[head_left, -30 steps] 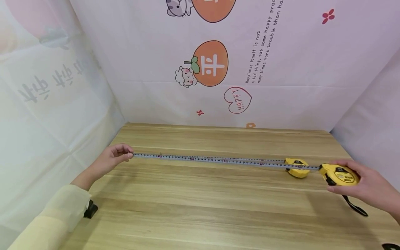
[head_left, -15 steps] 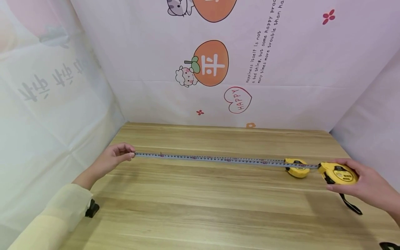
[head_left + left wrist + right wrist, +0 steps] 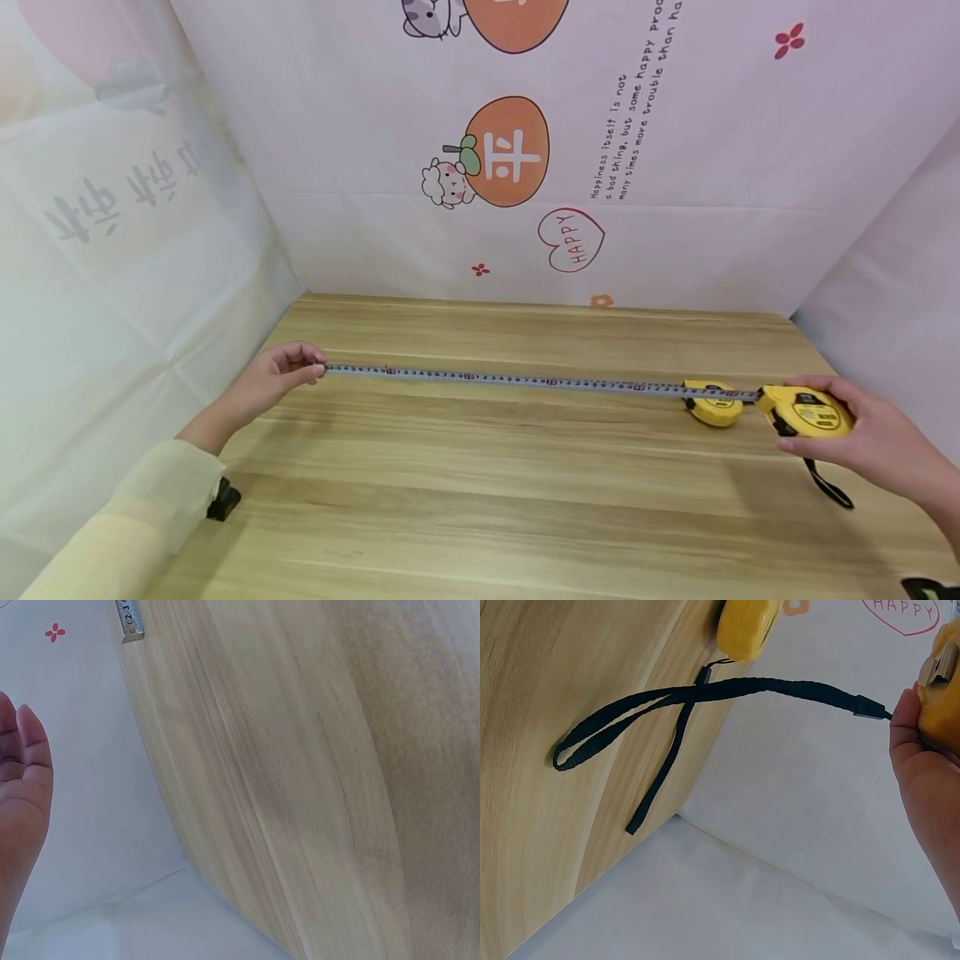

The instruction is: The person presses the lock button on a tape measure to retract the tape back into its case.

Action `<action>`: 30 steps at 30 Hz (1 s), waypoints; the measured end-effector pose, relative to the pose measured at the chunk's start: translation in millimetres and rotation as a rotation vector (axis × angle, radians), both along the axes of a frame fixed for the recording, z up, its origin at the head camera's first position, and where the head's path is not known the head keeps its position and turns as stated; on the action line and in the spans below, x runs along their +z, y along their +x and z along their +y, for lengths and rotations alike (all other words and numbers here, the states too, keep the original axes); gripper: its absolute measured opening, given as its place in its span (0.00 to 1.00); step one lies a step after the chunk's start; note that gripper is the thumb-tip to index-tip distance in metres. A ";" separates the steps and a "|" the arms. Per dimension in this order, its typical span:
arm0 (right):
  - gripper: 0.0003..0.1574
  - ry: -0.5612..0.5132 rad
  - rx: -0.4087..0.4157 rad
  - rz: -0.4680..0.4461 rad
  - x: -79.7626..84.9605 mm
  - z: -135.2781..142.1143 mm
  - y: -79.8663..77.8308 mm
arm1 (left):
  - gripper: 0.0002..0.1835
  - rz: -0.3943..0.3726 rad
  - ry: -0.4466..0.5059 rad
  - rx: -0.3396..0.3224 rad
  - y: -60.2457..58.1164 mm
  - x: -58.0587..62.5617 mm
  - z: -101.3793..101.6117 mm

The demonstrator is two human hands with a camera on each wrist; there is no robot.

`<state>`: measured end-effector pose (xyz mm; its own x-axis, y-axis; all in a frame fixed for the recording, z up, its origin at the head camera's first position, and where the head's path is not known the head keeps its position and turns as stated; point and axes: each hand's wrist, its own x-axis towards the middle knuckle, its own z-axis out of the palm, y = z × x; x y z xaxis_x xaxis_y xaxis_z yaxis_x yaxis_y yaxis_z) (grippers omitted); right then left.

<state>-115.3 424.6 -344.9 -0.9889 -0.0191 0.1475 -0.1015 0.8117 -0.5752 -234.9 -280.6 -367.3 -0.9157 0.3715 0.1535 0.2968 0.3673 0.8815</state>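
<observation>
My right hand (image 3: 877,429) grips the yellow case of a tape measure (image 3: 810,414), thumb below and fingers over the top. Its blade (image 3: 510,381) runs out leftward above the table to my left hand (image 3: 273,379), where thumb and fingertips pinch the end. A second yellow tape measure (image 3: 716,410) rests on the table just left of the held case. Its own drawn-out blade is mostly covered by the held one in the head view; a blade's metal end hook (image 3: 133,636) shows in the left wrist view. A black wrist strap (image 3: 772,685) hangs from the held case.
The wooden table (image 3: 480,492) meets a printed white cloth (image 3: 375,225) at the back, with more cloth at both sides. The second tape measure's black strap (image 3: 667,757) lies along the tabletop. A black wrist-worn device (image 3: 222,500) sits at the left sleeve.
My right hand has shifted slightly left and up with its tape measure, while my left hand has edged right. The stretch of blade between them is a little shorter.
</observation>
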 end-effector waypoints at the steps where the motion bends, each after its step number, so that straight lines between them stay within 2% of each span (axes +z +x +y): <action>1: 0.46 -0.006 0.001 -0.002 0.1 -0.4 -0.1 | 0.12 0.001 0.002 -0.001 -0.2 0.1 0.1; 12: 0.46 -0.028 0.004 -0.006 -0.8 -2.2 0.6 | 0.11 0.016 0.023 -0.004 -0.2 -0.1 0.4; 25: 0.50 -0.042 -0.009 -0.027 -3.0 -6.7 0.0 | 0.12 0.013 -0.004 0.016 1.1 1.2 5.3; 30: 0.50 -0.044 0.019 -0.006 -2.9 -6.0 0.6 | 0.13 0.011 -0.010 0.017 0.1 0.7 5.9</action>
